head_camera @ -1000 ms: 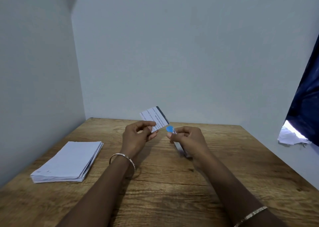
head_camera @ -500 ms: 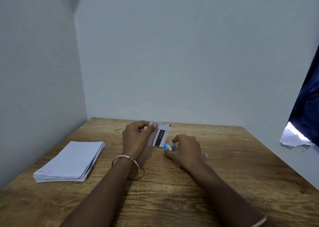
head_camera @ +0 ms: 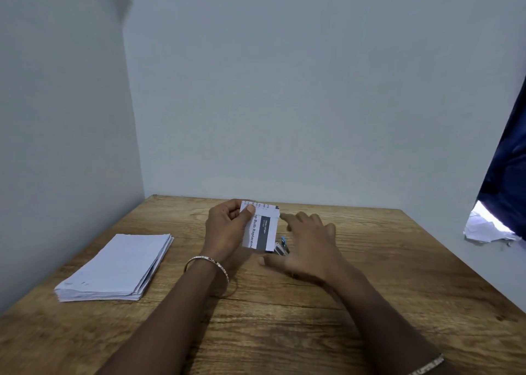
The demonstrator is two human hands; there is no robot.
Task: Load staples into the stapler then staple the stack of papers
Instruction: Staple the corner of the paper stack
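Observation:
My left hand (head_camera: 227, 228) holds a small folded printed paper (head_camera: 261, 229) upright above the middle of the wooden table (head_camera: 284, 317), thumb pinching its top edge. Just right of the paper, a small stapler (head_camera: 282, 247) with a blue tip lies on the table, mostly hidden by the paper and my right hand. My right hand (head_camera: 310, 243) hovers over it with fingers spread, holding nothing. A stack of white papers (head_camera: 119, 266) lies flat at the left of the table, apart from both hands.
Grey walls close the table in at the back and the left. At the right edge hang a dark blue cloth (head_camera: 509, 161) and some crumpled white paper (head_camera: 486, 228) beyond the table.
My right hand lowered the stapler to the table, let go of it and spread its fingers. My left hand turned the printed paper from tilted to upright and brought it lower.

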